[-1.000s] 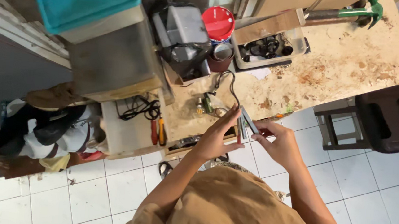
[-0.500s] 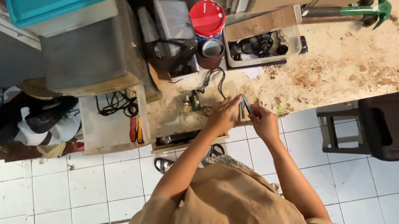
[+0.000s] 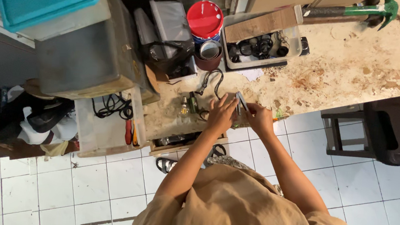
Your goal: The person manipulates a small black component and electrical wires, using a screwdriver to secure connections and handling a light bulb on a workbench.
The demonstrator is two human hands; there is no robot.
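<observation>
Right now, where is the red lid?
In the head view, the red lid sits on a tub at the back of the workbench, left of the clear tray of black parts and beyond both hands.

Small grey flat piece (image 3: 241,103), tilted above workbench edge.

Both arms stretched forward, elbows slightly bent, converging far from the torso. Left hand (image 3: 221,115) with fingers extended and loosely curled; right hand (image 3: 259,118) closed in a pinch, just beside it.
</observation>
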